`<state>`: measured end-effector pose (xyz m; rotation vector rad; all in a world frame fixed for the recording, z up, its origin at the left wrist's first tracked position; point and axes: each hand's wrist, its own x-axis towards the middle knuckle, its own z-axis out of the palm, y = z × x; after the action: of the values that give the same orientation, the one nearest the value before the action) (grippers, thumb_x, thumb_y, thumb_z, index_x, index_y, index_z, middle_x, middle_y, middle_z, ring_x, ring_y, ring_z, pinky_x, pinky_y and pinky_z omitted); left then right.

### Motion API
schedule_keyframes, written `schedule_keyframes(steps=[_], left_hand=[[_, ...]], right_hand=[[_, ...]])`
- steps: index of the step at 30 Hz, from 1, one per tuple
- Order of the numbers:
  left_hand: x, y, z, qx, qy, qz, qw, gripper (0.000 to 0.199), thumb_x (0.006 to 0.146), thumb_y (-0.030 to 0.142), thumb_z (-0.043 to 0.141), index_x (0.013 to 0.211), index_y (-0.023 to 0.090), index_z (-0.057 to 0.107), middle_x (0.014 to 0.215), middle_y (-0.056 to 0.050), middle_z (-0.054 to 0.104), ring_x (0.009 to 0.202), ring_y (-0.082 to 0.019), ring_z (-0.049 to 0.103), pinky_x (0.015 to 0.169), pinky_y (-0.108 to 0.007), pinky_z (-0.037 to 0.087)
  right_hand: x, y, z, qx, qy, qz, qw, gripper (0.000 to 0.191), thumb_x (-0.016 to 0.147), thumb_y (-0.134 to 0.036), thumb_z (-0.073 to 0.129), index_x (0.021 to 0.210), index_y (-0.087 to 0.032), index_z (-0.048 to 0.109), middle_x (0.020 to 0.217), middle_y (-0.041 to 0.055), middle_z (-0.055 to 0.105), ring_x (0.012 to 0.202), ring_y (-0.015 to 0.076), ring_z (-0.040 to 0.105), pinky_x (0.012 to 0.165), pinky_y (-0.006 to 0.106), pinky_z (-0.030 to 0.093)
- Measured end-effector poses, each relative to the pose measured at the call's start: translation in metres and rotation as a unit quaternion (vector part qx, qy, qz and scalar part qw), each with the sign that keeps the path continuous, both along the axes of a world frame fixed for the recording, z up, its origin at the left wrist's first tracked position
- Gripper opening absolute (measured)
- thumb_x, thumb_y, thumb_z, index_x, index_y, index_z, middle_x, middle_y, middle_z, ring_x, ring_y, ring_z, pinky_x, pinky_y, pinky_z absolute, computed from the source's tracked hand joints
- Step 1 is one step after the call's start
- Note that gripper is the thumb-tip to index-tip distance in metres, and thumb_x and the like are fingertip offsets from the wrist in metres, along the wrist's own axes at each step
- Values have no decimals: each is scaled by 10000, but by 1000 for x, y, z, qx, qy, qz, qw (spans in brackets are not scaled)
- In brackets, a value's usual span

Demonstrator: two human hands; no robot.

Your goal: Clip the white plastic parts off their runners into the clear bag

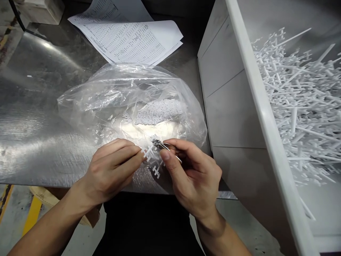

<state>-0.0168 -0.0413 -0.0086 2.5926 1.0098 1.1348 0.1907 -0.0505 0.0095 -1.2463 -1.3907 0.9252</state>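
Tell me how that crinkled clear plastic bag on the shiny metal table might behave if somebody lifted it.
The crinkled clear plastic bag would probably flop and fold, since its thin film lies in loose creases. Its glossy sheen suggests it could be slippery. The heap of small pale pieces at its middle looks loose, so it would likely shift.

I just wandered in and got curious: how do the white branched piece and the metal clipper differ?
The white branched piece is plain white; the metal clipper is silvery and shiny. The white branched piece has several short crossbars, whereas the metal clipper is slim and elongated. The left hand holds the white branched piece; the right hand holds the metal clipper. Both are small.
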Motion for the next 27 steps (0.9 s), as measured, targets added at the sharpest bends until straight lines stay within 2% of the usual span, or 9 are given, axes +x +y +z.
schedule_keyframes(steps=[4,6,8,11,16,21,27], left_hand=[[0,1,-2,8,10,6,1000,222,919,-60,705,1059,111,687,912,-47,716,859,-191,692,732,-341,611],[1,2,-3,-1,13,11,1000,216,931,-41,709,1069,124,692,914,-41,719,839,-183,690,720,-335,599],[2,2,-3,-13,13,13,1000,203,947,-22,707,1073,137,691,917,-33,723,825,-172,682,715,-326,590],[2,3,-4,-23,11,19,999,204,954,-13,708,1077,149,690,921,-21,728,819,-155,666,721,-308,581],[3,2,-6,-33,0,38,999,187,968,12,704,1064,172,697,917,-8,734,813,-144,664,719,-287,581],[3,2,-7,-23,9,34,999,202,955,-10,682,1069,156,695,896,-21,732,806,-162,674,718,-309,591],[4,2,-7,-13,5,34,999,212,967,-13,658,1064,175,667,887,-9,724,796,-156,673,708,-303,593]], right_hand=[[-2,2,0,4,-20,-19,1000,71,970,-169,784,1026,-213,785,774,-22,775,604,121,662,582,266,570],[-3,3,-1,-10,-31,-30,999,21,976,-200,775,996,-201,782,714,-30,747,546,110,617,527,255,530],[-3,5,-1,-29,-34,-37,998,54,985,-238,760,964,-191,778,652,-39,700,505,104,577,481,247,484],[-4,7,-1,-50,-22,-37,998,108,992,-267,741,931,-184,770,648,-31,695,509,108,587,468,245,471],[-3,5,2,-58,34,-51,996,58,943,-249,790,959,-193,793,669,-26,719,505,107,591,455,235,487],[-2,1,4,-50,48,-5,998,72,902,-236,841,968,-217,819,666,-31,700,482,98,560,441,227,490],[-3,0,3,-54,38,2,998,87,897,-260,855,972,-226,828,669,-24,714,486,109,571,438,236,504]])
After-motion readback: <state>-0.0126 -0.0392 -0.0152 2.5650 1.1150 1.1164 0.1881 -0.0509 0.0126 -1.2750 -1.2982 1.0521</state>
